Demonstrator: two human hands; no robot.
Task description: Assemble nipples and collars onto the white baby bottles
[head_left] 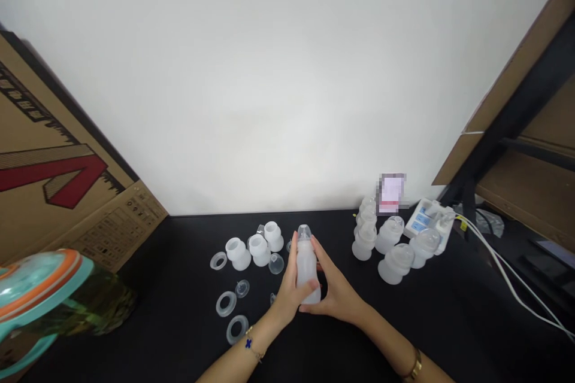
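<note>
Between my two hands stands a frosted white baby bottle (308, 269) with a clear teat on top. My left hand (287, 290) wraps its left side, and my right hand (336, 290) cups it from the right and below. To the left lie several frosted bottle collars (259, 249), several translucent silicone rings (226, 304), and a small clear disc (242, 288). A clear cap (276, 263) sits close to my left hand. Several assembled frosted bottles (398, 263) stand to the right of my right hand.
The parts lie on a black table (157, 287) against a white wall. A cardboard box (58, 161) leans at the left, with a teal-and-orange lidded container (40, 293) before it. At the right are a white device (424, 219), its white cable (507, 278), and a cardboard-backed shelf (530, 185).
</note>
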